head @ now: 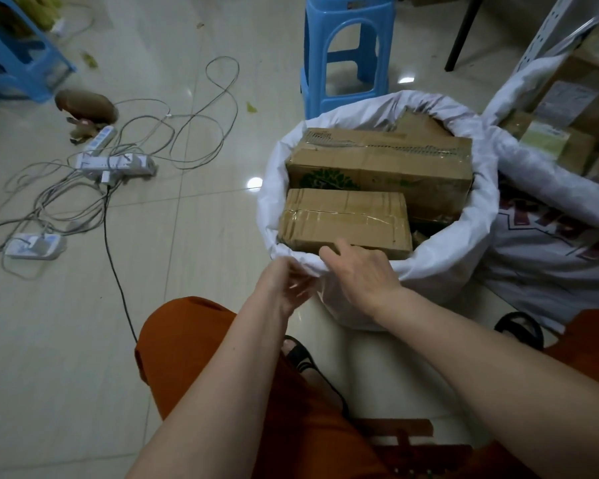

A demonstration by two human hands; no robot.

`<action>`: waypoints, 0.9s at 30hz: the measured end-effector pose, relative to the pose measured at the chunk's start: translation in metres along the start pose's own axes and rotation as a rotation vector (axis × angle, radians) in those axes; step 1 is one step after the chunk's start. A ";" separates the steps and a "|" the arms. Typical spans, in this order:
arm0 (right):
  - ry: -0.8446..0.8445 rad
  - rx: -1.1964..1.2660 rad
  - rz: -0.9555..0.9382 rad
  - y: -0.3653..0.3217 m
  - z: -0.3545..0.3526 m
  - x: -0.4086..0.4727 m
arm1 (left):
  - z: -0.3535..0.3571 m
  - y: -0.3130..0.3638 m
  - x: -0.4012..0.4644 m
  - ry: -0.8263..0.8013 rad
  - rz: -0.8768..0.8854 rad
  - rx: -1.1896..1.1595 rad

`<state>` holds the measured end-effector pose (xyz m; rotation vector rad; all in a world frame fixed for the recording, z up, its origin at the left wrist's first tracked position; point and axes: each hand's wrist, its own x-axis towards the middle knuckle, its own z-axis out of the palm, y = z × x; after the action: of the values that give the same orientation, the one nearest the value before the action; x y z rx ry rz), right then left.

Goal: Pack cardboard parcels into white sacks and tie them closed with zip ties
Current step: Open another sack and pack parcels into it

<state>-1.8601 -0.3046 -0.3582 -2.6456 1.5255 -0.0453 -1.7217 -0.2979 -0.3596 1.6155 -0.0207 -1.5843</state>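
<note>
Power strips (pixel 115 164) and tangled cables (pixel 173 133) lie on the tiled floor (pixel 66 340) at the left. The left hand (pixel 284 281) pinches the near rim of the open white sack (pixel 443 261). The right hand (pixel 360 271) rests with relaxed fingers on the small cardboard parcel (pixel 346 216), which lies inside just before the large parcel (pixel 381 160). A second sack (pixel 550 188) sits at the right.

Both forearms stretched forward; left grip (pixel 287 281) curled (blurred), right grip (pixel 357 271) palm-down, fingers bent.
</note>
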 end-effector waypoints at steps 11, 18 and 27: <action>0.242 -0.138 -0.107 0.008 0.018 -0.008 | -0.005 0.037 0.042 0.137 0.114 0.105; 0.416 -0.175 -0.264 -0.008 0.014 -0.002 | 0.006 0.012 0.042 0.022 -0.102 -0.080; 0.330 -0.204 -0.293 -0.033 0.028 0.014 | 0.001 0.055 0.051 0.161 0.230 0.335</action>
<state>-1.8227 -0.2989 -0.3833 -3.1347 1.2598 -0.3822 -1.6830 -0.3620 -0.3702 1.9172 -0.3906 -1.3194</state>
